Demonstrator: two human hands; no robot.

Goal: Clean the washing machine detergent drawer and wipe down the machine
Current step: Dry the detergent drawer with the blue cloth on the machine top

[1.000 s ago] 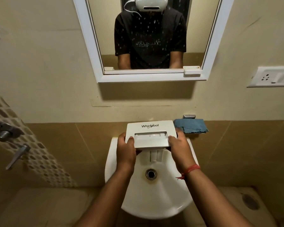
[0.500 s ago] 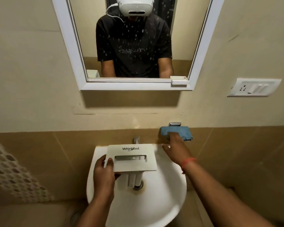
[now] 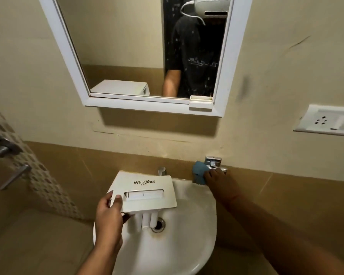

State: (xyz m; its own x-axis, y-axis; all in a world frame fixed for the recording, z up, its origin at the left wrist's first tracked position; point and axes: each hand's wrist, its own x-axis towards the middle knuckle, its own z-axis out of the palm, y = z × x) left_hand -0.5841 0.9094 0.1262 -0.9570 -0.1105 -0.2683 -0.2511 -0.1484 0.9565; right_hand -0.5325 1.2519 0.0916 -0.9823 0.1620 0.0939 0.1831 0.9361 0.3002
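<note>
My left hand grips the left edge of the white Whirlpool detergent drawer, holding it front panel up over the white washbasin. The drawer's compartments hang down toward the drain. My right hand reaches to the basin's back right corner and grips a blue cloth just below a small metal wall holder.
A tap spout sticks up behind the drawer. A white-framed mirror hangs above, showing a white machine top and a person in a dark shirt. A switch plate is on the right wall, metal valve handles on the left.
My right hand let go of the drawer, reached to the blue cloth and took hold of it, bunching it up. The left hand alone now holds the drawer, lower over the basin. The view shifted.
</note>
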